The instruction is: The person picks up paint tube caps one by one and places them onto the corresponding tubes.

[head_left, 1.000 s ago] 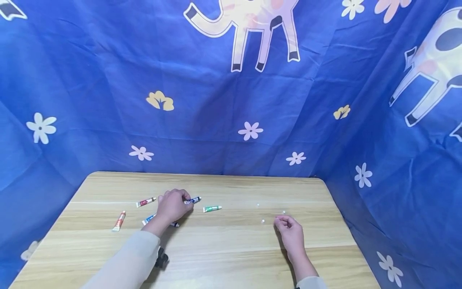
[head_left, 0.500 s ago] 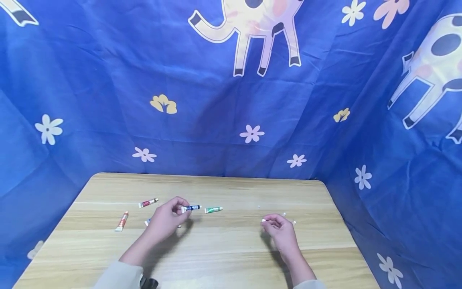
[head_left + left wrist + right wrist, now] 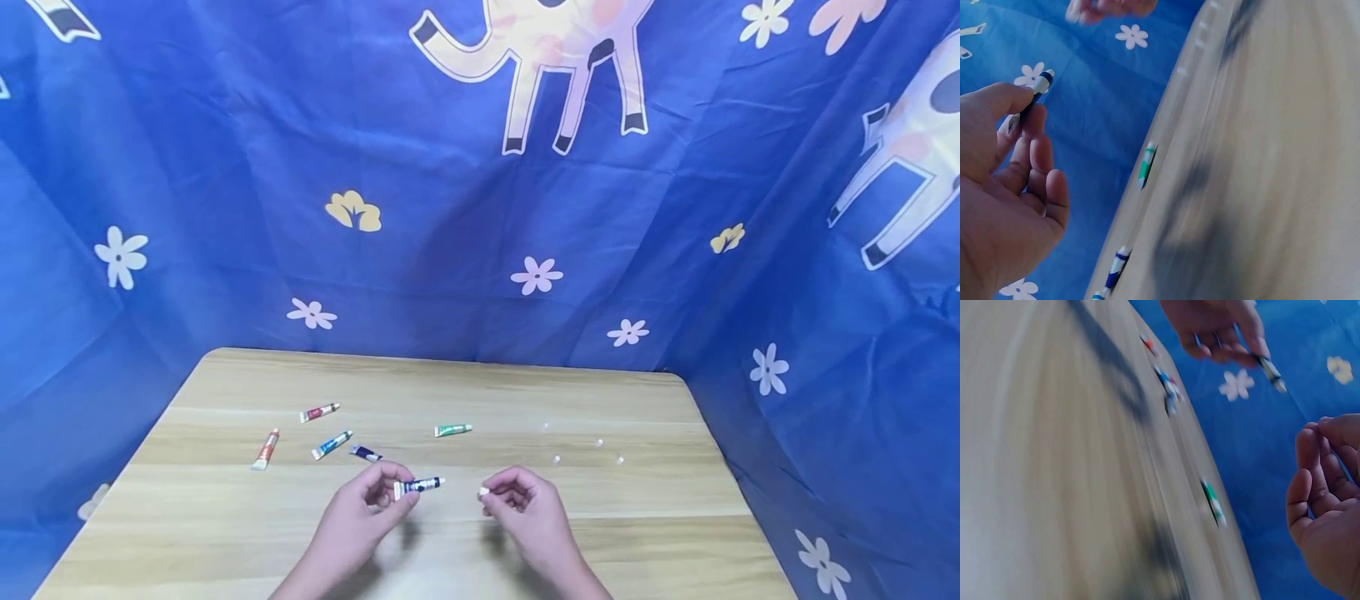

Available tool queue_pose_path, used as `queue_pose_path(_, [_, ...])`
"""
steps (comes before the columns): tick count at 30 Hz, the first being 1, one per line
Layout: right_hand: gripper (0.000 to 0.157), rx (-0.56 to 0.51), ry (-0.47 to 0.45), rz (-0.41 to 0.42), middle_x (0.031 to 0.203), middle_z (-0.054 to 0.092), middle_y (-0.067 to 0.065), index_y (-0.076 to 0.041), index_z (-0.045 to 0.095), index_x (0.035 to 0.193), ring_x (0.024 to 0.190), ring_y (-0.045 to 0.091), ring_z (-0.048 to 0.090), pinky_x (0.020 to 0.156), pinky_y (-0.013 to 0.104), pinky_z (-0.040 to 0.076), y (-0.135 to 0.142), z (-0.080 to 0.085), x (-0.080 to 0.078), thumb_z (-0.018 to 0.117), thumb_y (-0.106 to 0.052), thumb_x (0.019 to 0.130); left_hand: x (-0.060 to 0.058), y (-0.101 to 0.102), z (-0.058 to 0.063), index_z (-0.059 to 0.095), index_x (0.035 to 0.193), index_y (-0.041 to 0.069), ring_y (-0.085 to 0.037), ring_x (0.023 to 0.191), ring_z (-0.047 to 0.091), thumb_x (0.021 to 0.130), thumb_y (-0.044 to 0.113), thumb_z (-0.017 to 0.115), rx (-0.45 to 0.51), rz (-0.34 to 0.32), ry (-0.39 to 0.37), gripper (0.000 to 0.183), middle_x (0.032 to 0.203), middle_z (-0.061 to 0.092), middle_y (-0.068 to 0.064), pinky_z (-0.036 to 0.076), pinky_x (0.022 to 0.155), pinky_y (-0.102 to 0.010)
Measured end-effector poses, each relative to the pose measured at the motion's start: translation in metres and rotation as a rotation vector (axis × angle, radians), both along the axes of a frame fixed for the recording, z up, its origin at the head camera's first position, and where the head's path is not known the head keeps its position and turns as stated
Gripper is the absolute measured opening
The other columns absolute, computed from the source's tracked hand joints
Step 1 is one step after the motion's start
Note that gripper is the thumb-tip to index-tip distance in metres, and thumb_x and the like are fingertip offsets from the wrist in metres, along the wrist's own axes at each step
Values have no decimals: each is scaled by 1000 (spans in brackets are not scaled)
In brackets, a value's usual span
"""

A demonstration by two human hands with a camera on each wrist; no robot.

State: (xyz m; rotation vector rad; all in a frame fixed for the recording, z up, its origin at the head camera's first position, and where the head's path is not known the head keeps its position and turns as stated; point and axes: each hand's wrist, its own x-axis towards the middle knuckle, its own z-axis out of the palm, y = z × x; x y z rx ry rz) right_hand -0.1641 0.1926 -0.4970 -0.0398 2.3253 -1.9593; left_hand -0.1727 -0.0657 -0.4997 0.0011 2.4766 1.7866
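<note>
In the head view my left hand [image 3: 360, 510] pinches a dark blue paint tube [image 3: 422, 486] between thumb and fingertips, its narrow nozzle end pointing right, raised off the table. Facing it across a small gap, my right hand [image 3: 531, 510] pinches a tiny white cap [image 3: 483, 492] with thumb and forefinger. The left wrist view shows the tube [image 3: 1040, 87] with its nozzle end upward. Behind the left hand lies another dark blue tube [image 3: 365, 453]; the fingers of my right hand [image 3: 1329, 494] mostly hide the cap in the right wrist view.
On the wooden table [image 3: 450, 558] lie a green tube [image 3: 453, 430], a light blue tube [image 3: 332, 445], a red tube [image 3: 319, 412] and an orange tube [image 3: 266, 449]. Several small white caps [image 3: 557, 459] are scattered at right. A blue patterned cloth [image 3: 442, 250] hangs behind.
My left hand has lifted the dark blue tube from the table and brought it nearer. My right hand has moved left from the scattered caps, carrying a white cap towards the tube.
</note>
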Motion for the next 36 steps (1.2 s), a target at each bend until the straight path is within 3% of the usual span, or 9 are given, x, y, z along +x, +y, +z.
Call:
queue_pose_path(7, [13, 82, 45, 32, 95, 78, 10, -11, 77, 103, 81, 3, 69, 83, 21, 55, -27, -1, 14, 84, -14, 93, 26, 9, 0, 73, 103, 17, -6, 79, 58, 89, 15, 89, 86, -11, -40, 22, 85, 62, 5, 47, 76, -23])
queue_pose_path(12, [13, 81, 47, 18, 94, 78, 10, -10, 77, 104, 82, 3, 68, 85, 21, 53, -31, 1, 20, 84, -13, 92, 31, 13, -2, 74, 102, 20, -7, 79, 60, 88, 17, 90, 95, -24, -45, 21, 82, 62, 6, 45, 75, -24])
queue_pose_path(16, [14, 66, 38, 44, 96, 78, 19, -7, 77, 105, 81, 3, 68, 85, 22, 55, -32, 4, 24, 82, -14, 95, 32, 11, -3, 75, 103, 20, -6, 80, 61, 89, 17, 90, 97, -15, -51, 21, 82, 65, 6, 47, 76, -23])
queue_pose_path(22, [16, 54, 30, 73, 95, 77, 20, -4, 76, 104, 79, 3, 68, 78, 20, 57, -33, 6, 27, 77, -20, 100, 35, 8, -2, 77, 106, 19, -4, 82, 64, 89, 19, 90, 85, -25, -29, 22, 88, 74, 5, 50, 77, -22])
queue_pose_path(31, [47, 45, 16, 127, 81, 70, 20, 5, 69, 90, 68, 0, 59, 67, 19, 56, -33, 0, 30, 53, -31, 115, 43, 10, 2, 77, 102, 24, -2, 83, 63, 86, 20, 92, 45, -28, 36, 22, 88, 72, 8, 52, 81, -25])
queue_pose_path(33, [42, 60, 47, 138, 83, 69, 21, 2, 68, 96, 71, 1, 59, 70, 21, 57, -32, -2, 30, 48, -30, 117, 44, 10, 3, 77, 102, 24, -2, 83, 63, 86, 20, 92, 40, -22, 31, 22, 87, 71, 8, 52, 81, -26])
queue_pose_path(36, [16, 74, 143, 162, 91, 69, 22, -4, 65, 112, 79, 3, 61, 78, 22, 57, -29, -6, 31, 55, -18, 113, 44, 8, 3, 77, 103, 23, -2, 82, 63, 87, 20, 91, 35, -13, 12, 22, 87, 72, 7, 51, 80, -24])
